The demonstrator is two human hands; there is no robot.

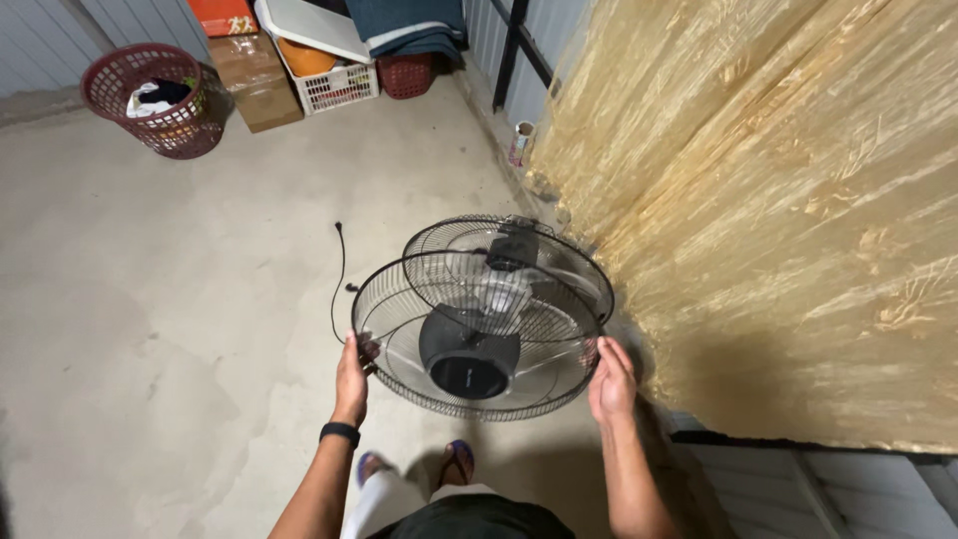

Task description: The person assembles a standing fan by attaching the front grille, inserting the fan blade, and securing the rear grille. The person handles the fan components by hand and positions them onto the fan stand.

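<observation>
**Open floor to the left, wall tight on the right**

Left of the left hand (350, 382) the concrete floor (170, 299) lies bare and wide; only a thin black cord (337, 284) trails just beyond the fingers. Between the hands, the fan's front grille (477, 334) fills the gap. The right hand (611, 382) sits near the golden wall covering (778, 220), leaving little room on that side. Far ahead of both hands, well apart, stand a red basket (155, 100), a cardboard box (254, 80) and a white crate (334, 75).
</observation>
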